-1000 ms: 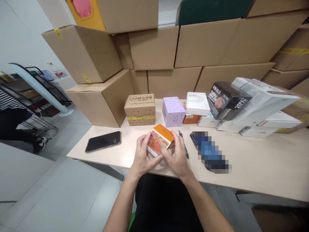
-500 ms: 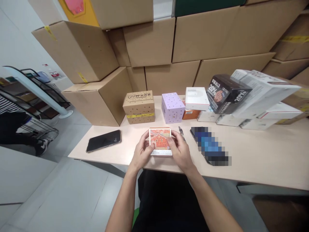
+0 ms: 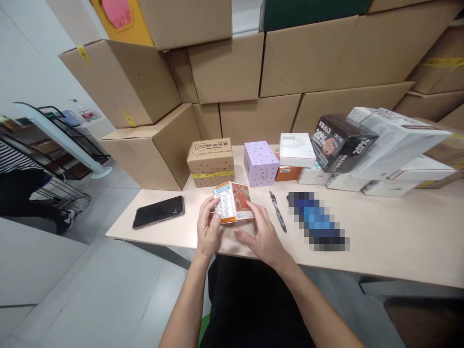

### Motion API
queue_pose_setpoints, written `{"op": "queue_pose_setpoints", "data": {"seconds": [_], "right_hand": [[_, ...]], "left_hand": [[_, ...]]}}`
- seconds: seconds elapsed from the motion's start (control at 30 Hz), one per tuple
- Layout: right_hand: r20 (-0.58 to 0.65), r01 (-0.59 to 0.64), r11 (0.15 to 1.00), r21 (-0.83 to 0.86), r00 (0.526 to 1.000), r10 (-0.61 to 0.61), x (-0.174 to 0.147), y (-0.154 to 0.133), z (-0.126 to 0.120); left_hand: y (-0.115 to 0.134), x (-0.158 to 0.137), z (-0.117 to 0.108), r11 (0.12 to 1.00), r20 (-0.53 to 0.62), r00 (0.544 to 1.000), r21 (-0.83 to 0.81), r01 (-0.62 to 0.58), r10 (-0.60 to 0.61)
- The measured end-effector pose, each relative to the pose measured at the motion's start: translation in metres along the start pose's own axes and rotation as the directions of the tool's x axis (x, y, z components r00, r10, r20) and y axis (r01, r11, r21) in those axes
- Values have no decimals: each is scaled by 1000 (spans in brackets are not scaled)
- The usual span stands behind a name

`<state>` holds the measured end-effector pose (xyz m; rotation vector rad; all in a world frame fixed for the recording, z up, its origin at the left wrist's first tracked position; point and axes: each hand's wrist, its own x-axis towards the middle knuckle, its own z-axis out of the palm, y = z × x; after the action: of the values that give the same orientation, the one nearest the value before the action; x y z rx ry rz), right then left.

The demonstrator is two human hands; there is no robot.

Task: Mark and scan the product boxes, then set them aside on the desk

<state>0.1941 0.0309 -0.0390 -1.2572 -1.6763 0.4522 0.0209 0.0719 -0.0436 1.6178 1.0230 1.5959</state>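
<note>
A small printed booklet [image 3: 226,205] stands tilted above the front of the table, with two panels at an angle. Its left panel carries text in orange, white and blue; an orange-red picture fills most of the right one. My left hand [image 3: 209,227] is closed on the left edge, thumb in front. At the right panel, the fingertips of my right hand [image 3: 263,229] touch the edge, while its thumb is spread away below. A pen [image 3: 278,212] lies just right of this hand.
On the table [image 3: 398,232] lie a black phone [image 3: 158,211] at left and a pixelated object [image 3: 317,220] at right. Behind stand a brown printed box [image 3: 210,162], a purple box [image 3: 261,164], a white box [image 3: 296,149] and a black box [image 3: 342,142]. Large cartons [image 3: 261,116] wall the back.
The booklet has turned and moved slightly up and left, now showing a text panel beside the picture. My right thumb has come off its face. The pen is more fully visible.
</note>
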Motion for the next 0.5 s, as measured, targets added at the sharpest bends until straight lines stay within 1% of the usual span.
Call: {"op": "queue_pose_setpoints", "data": {"seconds": [0.1, 0.17, 0.27, 0.4, 0.43, 0.5], "right_hand": [[16, -91, 996, -1, 996, 91, 1, 3, 0], [18, -140, 989, -48, 990, 141, 1, 4, -1], [39, -178, 977, -114, 982, 183, 3, 3, 0], [32, -161, 980, -121, 986, 165, 4, 3, 2], [3, -149, 982, -120, 989, 151, 4, 4, 3], [-93, -97, 986, -137, 992, 85, 3, 4, 6]], "left_hand": [[3, -1, -1, 999, 64, 997, -42, -34, 37], [6, -2, 0, 999, 105, 994, -33, -26, 29], [9, -2, 1, 1000, 122, 993, -1, 3, -3], [8, -2, 2, 998, 87, 994, -12, 60, -59], [7, -2, 2, 996, 68, 994, -25, 89, -87], [5, -1, 3, 985, 19, 986, -45, 164, -163]]}}
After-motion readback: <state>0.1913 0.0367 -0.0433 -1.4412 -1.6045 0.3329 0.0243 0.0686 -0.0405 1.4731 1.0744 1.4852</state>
